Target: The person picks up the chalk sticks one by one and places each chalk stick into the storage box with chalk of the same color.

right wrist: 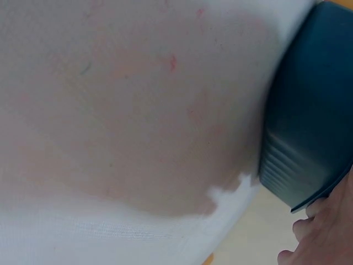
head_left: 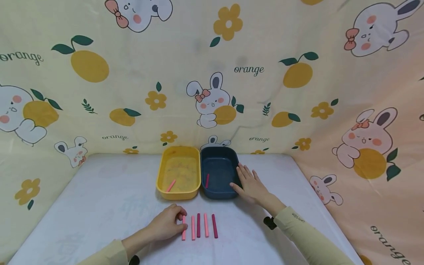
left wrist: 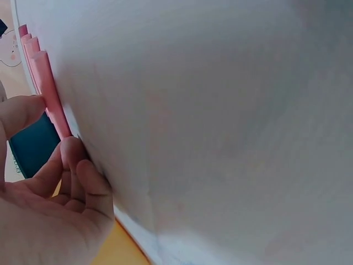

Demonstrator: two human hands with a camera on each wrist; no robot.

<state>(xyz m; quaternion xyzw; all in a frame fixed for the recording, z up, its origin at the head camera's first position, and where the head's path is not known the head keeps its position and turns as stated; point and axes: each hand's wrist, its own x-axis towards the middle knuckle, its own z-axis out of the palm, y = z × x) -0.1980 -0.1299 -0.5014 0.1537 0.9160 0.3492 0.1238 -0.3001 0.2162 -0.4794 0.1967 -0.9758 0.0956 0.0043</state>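
Note:
Five short sticks lie side by side near the table's front edge. My left hand (head_left: 180,217) curls over the leftmost one, a light pink stick (head_left: 183,229), and pinches it between thumb and fingers (left wrist: 71,152); the same stick (left wrist: 51,94) shows in the left wrist view. To its right lie another light pink stick (head_left: 193,228), a dark red stick (head_left: 198,225), a third pink stick (head_left: 206,225) and a dark red one (head_left: 214,226). My right hand (head_left: 246,176) lies flat on the table, touching the right side of the dark blue tray (head_left: 236,162) (right wrist: 309,110).
A yellow tray (head_left: 162,173) stands against the blue one's left side and holds one pink stick (head_left: 170,186). A dark red stick (head_left: 207,180) lies in the blue tray. The white table (head_left: 99,198) is walled by patterned cloth at the back and both sides.

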